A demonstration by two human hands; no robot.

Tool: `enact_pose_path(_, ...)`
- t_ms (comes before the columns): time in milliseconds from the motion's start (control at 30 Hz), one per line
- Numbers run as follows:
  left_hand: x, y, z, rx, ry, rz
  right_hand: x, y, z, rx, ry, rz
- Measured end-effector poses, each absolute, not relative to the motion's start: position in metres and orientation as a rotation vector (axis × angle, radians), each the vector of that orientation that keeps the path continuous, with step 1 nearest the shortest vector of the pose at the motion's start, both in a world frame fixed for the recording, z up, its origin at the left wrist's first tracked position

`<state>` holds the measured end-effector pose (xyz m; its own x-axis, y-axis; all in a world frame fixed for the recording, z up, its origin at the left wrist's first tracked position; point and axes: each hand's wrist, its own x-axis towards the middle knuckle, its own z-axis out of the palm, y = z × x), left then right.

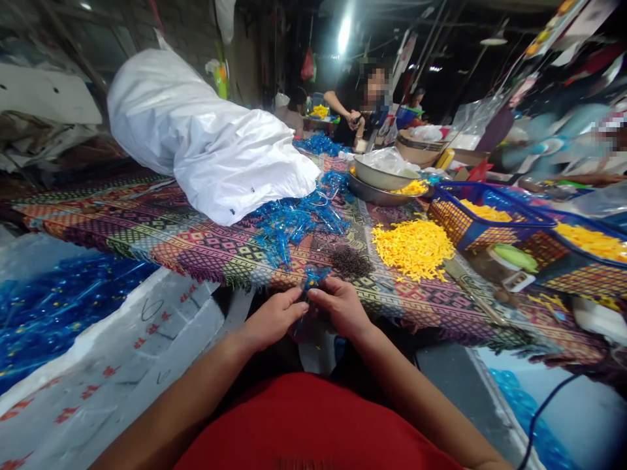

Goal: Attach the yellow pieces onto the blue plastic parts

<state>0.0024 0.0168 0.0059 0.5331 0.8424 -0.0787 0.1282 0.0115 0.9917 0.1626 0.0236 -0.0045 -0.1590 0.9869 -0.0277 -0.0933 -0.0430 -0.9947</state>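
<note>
Both hands meet just past the near edge of the patterned cloth on the table (pixel 235 261). My left hand (pixel 277 316) and my right hand (pixel 343 305) pinch a small translucent blue plastic piece (pixel 314 277) between them, with a bit of yellow showing on it. Beyond them lies a small heap of dark little parts (pixel 351 261). A large pile of yellow pieces (pixel 414 248) is to its right. More blue plastic pieces (pixel 289 225) spill from the mouth of a white sack (pixel 206 137).
Blue baskets (pixel 490 219) with yellow pieces and metal bowls (pixel 385 171) stand at the right. A white box (pixel 151 339) beside a mass of blue pieces (pixel 59 307) is lower left. A person (pixel 360 104) works across the table; a fan (pixel 543 147) is at the right.
</note>
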Motion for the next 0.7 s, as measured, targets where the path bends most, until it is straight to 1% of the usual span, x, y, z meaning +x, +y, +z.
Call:
enact_pose_path(167, 0.005, 0.011, 0.000, 1.210, 0.774, 0.658, 0.160, 0.023, -0.006, -1.127, -1.214, 1.368)
enact_pose_path(700, 0.011, 0.009, -0.011, 0.909, 0.602, 0.759, 0.153, 0.024, -0.010, -1.072, -1.143, 1.400)
